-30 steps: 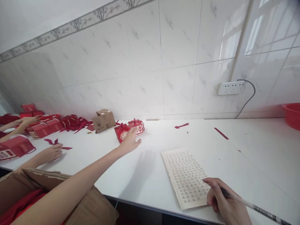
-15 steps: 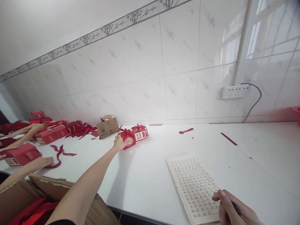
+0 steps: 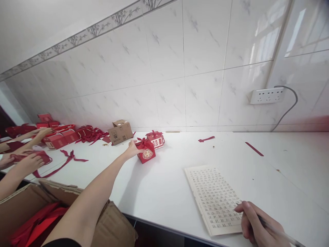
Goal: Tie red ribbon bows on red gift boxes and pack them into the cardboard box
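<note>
My left hand (image 3: 133, 150) grips a small red gift box (image 3: 147, 154) with gold print, its thumb on the near face and the fingers partly hidden behind. A ribbon bow tops this box. Just behind it stands a second gift box (image 3: 156, 140), red with a white printed panel and a bow. At the lower right my right hand (image 3: 257, 219) is closed round a pen (image 3: 276, 231), the tip over a sheet of paper (image 3: 213, 199) covered in rows of handwritten marks.
An open carton (image 3: 113, 223) with red items stands at the table's near edge. Co-workers' hands (image 3: 31, 163) handle red boxes at the left. A small cardboard box (image 3: 120, 132), loose ribbon (image 3: 69, 157) and ribbon strips (image 3: 254, 149) lie on the white table. A power strip (image 3: 267, 95) is on the wall.
The view has shifted slightly. My left hand and the near gift box have come a little forward of the other box. At the left, a co-worker's red box has been tipped lower.
</note>
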### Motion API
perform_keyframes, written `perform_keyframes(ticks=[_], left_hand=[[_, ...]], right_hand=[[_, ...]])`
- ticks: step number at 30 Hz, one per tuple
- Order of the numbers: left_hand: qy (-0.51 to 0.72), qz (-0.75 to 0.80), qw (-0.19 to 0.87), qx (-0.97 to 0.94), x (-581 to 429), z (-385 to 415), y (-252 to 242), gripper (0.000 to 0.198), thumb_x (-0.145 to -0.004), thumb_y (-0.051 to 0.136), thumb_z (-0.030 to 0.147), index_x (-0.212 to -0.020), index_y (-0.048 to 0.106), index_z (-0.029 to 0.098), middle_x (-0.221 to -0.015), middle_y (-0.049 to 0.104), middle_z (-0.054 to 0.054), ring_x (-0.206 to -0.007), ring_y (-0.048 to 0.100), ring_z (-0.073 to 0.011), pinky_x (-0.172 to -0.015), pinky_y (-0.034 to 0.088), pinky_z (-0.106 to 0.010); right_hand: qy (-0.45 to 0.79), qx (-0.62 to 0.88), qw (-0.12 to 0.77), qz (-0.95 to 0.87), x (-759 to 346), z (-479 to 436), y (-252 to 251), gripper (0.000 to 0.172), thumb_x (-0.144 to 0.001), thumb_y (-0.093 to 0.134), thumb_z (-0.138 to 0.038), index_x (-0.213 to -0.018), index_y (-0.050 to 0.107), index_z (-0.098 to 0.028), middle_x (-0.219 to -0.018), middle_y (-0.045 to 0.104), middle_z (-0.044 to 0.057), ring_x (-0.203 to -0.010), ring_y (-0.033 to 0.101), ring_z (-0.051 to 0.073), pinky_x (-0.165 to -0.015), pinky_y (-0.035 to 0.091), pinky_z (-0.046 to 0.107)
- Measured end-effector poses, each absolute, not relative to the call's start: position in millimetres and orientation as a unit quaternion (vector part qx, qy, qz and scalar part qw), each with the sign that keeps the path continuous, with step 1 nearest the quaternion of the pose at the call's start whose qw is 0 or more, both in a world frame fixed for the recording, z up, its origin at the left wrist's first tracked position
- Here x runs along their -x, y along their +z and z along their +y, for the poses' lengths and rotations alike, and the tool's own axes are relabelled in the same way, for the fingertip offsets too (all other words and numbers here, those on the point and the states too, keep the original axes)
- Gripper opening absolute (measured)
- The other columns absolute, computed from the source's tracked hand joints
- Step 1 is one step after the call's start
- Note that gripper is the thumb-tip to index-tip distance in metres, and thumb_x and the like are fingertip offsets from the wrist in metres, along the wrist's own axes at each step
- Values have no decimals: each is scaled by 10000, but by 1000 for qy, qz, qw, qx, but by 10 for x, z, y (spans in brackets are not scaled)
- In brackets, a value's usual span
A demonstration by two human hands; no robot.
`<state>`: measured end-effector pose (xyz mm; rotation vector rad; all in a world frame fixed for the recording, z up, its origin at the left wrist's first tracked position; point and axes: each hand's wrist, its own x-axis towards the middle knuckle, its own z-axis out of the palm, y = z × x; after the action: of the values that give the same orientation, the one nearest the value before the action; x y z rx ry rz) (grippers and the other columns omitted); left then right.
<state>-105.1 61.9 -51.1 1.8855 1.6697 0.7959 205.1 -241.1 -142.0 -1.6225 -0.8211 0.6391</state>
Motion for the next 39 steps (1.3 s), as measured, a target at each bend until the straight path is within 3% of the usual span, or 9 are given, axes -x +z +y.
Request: perform_keyframes(ticks=[7, 9, 16, 19, 21, 25, 29, 31, 39], left_hand=[[124, 463, 447, -755, 791, 134, -286, 944, -482, 769, 231, -1291, 285, 201, -1365, 360, -158, -1221, 422, -285, -958, 409, -394], [51, 398, 488, -775, 685, -13, -244, 981, -512, 758, 232, -1339, 230, 228, -1407, 303, -159, -1237, 404, -288, -943, 418, -397], [-98, 233, 402, -880, 302, -411, -181, 981, -586, 663, 175, -1409, 132, 237, -1498, 156, -107, -1336, 255, -287, -1013, 369, -354], [-65, 196, 359, -910, 219, -490, -249, 881, -604, 545, 88, -1405, 203, 226, -1514, 125, -69, -1366, 188, -268, -1082, 279, -361], [-28, 173, 357, -918, 207, -517, -313, 823, -594, 459, 33, -1375, 290, 231, -1498, 200, -51, -1354, 237, -243, -1084, 283, -360], [54, 163, 321, -931, 225, -534, -397, 831, -531, 359, -35, -1308, 410, 256, -1464, 287, -29, -1331, 300, -204, -1061, 330, -367], [165, 204, 250, -932, 198, -526, -401, 562, -552, 332, -45, -961, 630, 198, -1308, 472, -56, -1242, 419, -205, -985, 405, -380], [234, 233, 229, -916, 168, -539, -387, 433, -609, 328, -28, -832, 632, 184, -1154, 563, -62, -1148, 492, -197, -943, 428, -386], [371, 291, 319, -822, 106, -746, -225, 197, -805, 423, 234, -784, 607, 167, -834, 654, -48, -829, 598, -183, -785, 473, -335]], right_hand=[[279, 701, 516, -406, -2050, -2386, -1375, 495, -797, 358, -654, -723, 542, -201, -434, 489, -20, -408, 439, 143, -421, 356, 241], [280, 704, 483, -439, -2039, -2393, -1334, 473, -810, 352, -631, -748, 543, -203, -460, 522, -13, -424, 468, 148, -418, 362, 239], [160, 636, 503, -563, -2023, -2135, -816, 370, -889, 351, -495, -790, 551, -200, -540, 565, -4, -491, 524, 138, -519, 431, 241], [159, 572, 518, -616, -2034, -1703, -628, 334, -863, 445, -508, -811, 529, -188, -687, 610, 30, -585, 564, 156, -501, 428, 245], [221, 502, 511, -661, -2022, -1422, -598, 329, -831, 520, -509, -877, 532, -184, -842, 624, 59, -703, 586, 172, -534, 457, 251], [312, 433, 523, -664, -1947, -1175, -691, 303, -846, 527, -473, -855, 532, -170, -841, 628, 62, -749, 575, 166, -682, 457, 301], [337, 419, 554, -635, -1923, -1276, -797, 283, -823, 569, -451, -845, 527, -172, -816, 622, 54, -731, 556, 162, -678, 429, 304], [338, 419, 564, -626, -1951, -1329, -815, 276, -805, 596, -440, -838, 529, -175, -809, 612, 48, -722, 546, 159, -671, 422, 302], [385, 387, 563, -621, -2010, -1321, -805, 261, -720, 697, -377, -790, 546, -177, -670, 516, -15, -606, 486, 118, -583, 402, 265]])
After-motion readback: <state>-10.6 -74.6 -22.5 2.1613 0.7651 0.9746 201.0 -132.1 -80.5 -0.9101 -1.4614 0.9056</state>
